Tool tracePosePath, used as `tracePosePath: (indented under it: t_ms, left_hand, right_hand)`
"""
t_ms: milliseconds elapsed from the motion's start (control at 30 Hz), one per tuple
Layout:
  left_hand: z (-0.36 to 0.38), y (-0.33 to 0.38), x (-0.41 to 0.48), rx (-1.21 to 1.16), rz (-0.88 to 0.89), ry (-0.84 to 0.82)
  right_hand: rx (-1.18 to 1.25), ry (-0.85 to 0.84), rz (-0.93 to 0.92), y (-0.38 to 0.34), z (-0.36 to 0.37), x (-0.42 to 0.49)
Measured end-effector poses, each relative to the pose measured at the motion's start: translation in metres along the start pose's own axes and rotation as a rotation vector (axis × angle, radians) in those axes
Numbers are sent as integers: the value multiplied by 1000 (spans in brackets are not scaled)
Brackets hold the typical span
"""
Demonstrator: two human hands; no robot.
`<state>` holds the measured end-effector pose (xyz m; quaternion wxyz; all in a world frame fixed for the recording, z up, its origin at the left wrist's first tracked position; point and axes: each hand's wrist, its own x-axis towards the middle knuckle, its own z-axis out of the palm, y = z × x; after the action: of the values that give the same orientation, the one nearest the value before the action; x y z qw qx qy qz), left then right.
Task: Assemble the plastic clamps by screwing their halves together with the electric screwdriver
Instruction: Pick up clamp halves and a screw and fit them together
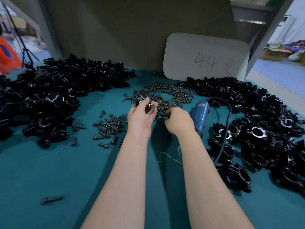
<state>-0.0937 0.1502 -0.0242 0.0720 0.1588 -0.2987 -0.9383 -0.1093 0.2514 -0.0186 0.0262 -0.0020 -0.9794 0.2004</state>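
My left hand (141, 115) grips a black plastic clamp piece (147, 106) with a round hole facing me, held above the main heap of dark screws (166, 95). My right hand (179, 120) reaches into the near edge of that heap with its fingers curled down; what they pinch is hidden. The blue electric screwdriver (200, 114) lies on the teal table just right of my right hand, its black cord (226, 129) looping toward me. Loose clamp halves are heaped at the left (49, 96). Assembled clamps (257, 146) lie at the right.
A smaller scatter of screws (109, 128) lies left of my left forearm, and one stray screw (52, 199) sits near the front left. A white board marked 44 (206, 58) leans against the back panel. The teal table (49, 171) shows bare in front.
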Motion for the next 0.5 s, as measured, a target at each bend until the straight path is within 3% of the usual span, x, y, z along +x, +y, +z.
tracePosePath:
  t_ms: [333,500]
  left_hand:
    - [-1,7,-1,-207,-208,-67]
    - [-1,4,-1,-156,-215,-76]
  right_hand:
    - [-20,-84,84,-6,-3,2]
    - [253,-1,88,2,-12,4]
